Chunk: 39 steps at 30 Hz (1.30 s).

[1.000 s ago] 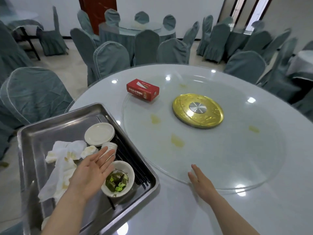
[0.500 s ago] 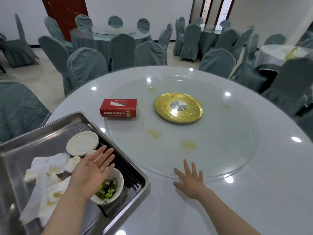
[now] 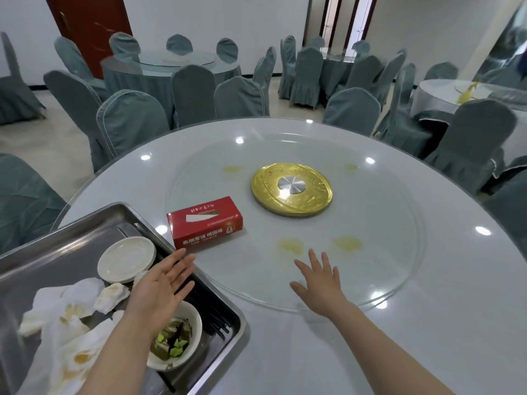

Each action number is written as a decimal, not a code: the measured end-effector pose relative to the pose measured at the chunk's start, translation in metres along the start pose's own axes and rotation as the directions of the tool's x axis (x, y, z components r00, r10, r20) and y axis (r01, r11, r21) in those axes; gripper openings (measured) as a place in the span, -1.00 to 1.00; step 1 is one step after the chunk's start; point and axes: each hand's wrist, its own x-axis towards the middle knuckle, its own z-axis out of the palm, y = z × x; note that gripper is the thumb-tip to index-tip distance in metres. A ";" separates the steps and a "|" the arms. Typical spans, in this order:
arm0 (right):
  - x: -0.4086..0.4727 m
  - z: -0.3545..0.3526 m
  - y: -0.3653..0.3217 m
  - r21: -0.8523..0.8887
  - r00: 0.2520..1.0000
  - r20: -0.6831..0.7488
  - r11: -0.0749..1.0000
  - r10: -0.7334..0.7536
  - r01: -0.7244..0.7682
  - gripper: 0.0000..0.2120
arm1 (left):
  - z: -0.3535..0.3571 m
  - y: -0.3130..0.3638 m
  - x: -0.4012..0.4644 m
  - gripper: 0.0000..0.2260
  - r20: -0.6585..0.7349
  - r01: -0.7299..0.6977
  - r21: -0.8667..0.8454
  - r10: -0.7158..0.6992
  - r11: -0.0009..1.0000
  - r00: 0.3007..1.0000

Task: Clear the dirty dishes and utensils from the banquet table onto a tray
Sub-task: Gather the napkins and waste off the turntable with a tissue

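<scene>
While the steel tray [image 3: 42, 252] at lower left holds a saucer [image 3: 127, 259], stained napkins [image 3: 68, 317], chopsticks [image 3: 216, 317] and a bowl [image 3: 185, 334] of scraps, both hands hold nothing. Left hand [image 3: 162, 292] hovers flat over the bowl; right hand [image 3: 320, 283] spreads on the glass turntable [image 3: 385, 223].

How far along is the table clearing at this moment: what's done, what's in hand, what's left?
Done: the tray holds a bowl of scraps, a plate, chopsticks and soiled napkins. In hand: nothing; the left hand and right hand are both open. Left: only the tissue box and yellow stains on the glass turntable.

tray [image 3: 71, 235]: brushed steel | turntable [image 3: 385, 223]: clear glass | tissue box [image 3: 205, 223]: glossy card
</scene>
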 end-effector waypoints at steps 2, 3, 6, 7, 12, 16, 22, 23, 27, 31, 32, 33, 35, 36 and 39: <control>0.007 -0.006 -0.008 0.023 1.000 -0.004 1.000 -0.014 0.014 -0.43 | 0.006 0.003 0.011 -0.76 -0.039 -0.054 0.129 0.060 0.990 0.997; 0.010 -0.009 -0.013 0.040 1.000 0.000 0.999 -0.019 0.019 -0.44 | 0.008 0.003 0.019 -0.78 -0.078 -0.085 0.216 0.104 0.973 0.992; 0.016 -0.014 -0.028 0.097 0.999 0.021 0.994 -0.046 0.044 -0.44 | 0.015 0.003 0.046 -0.60 -0.124 -0.131 0.616 0.259 0.777 0.958; 0.017 -0.015 -0.033 0.113 0.998 0.025 0.992 -0.061 0.057 -0.44 | 0.018 0.003 0.056 -0.51 -0.094 -0.141 0.716 0.294 0.684 0.951; 0.019 -0.014 -0.042 0.142 0.994 0.055 0.986 -0.094 0.085 -0.46 | 0.027 0.001 0.104 -0.46 0.118 -0.224 0.911 0.302 0.346 0.946; 0.023 -0.014 -0.035 0.145 0.993 0.084 0.987 -0.080 0.067 -0.46 | 0.023 0.003 0.138 -0.24 0.065 -0.102 0.987 0.276 0.124 0.959; 0.036 -0.007 -0.024 0.175 0.994 0.088 0.983 -0.064 0.048 -0.46 | 0.027 -0.026 0.160 0.06 0.113 -0.113 0.994 0.006 -0.006 0.994; 0.038 -0.007 -0.023 0.209 0.995 0.050 0.975 -0.081 0.068 -0.47 | 0.029 -0.032 0.162 0.08 0.116 -0.116 0.993 -0.023 0.012 0.993; 0.054 -0.010 -0.028 0.270 0.980 -0.142 0.947 -0.138 0.172 -0.58 | 0.046 -0.057 0.162 0.15 0.141 -0.139 0.990 -0.069 0.027 0.988; 0.067 -0.007 -0.034 0.252 0.979 -0.158 0.953 -0.131 0.168 -0.63 | 0.063 -0.074 0.158 0.17 0.156 -0.155 0.988 -0.071 0.022 0.985; 0.069 -0.005 -0.034 0.258 0.978 -0.167 0.951 -0.128 0.169 -0.64 | 0.066 -0.078 0.157 0.17 0.159 -0.158 0.987 -0.067 0.022 0.985; 0.070 -0.003 -0.035 0.264 0.974 -0.188 0.949 -0.127 0.175 -0.67 | 0.069 -0.083 0.156 0.17 0.160 -0.159 0.987 -0.066 0.024 0.985; 0.072 -0.001 -0.035 0.255 0.964 -0.230 0.947 -0.136 0.194 -0.72 | 0.075 -0.089 0.153 0.17 0.159 -0.158 0.987 -0.073 0.025 0.985; 0.073 0.000 -0.035 0.236 0.960 -0.241 0.950 -0.145 0.203 -0.74 | 0.078 -0.091 0.153 0.17 0.159 -0.159 0.987 -0.084 0.018 0.984; 0.075 0.001 -0.035 0.193 0.959 -0.245 0.962 -0.141 0.191 -0.83 | 0.086 -0.089 0.155 0.17 0.157 -0.161 0.987 -0.127 -0.025 0.979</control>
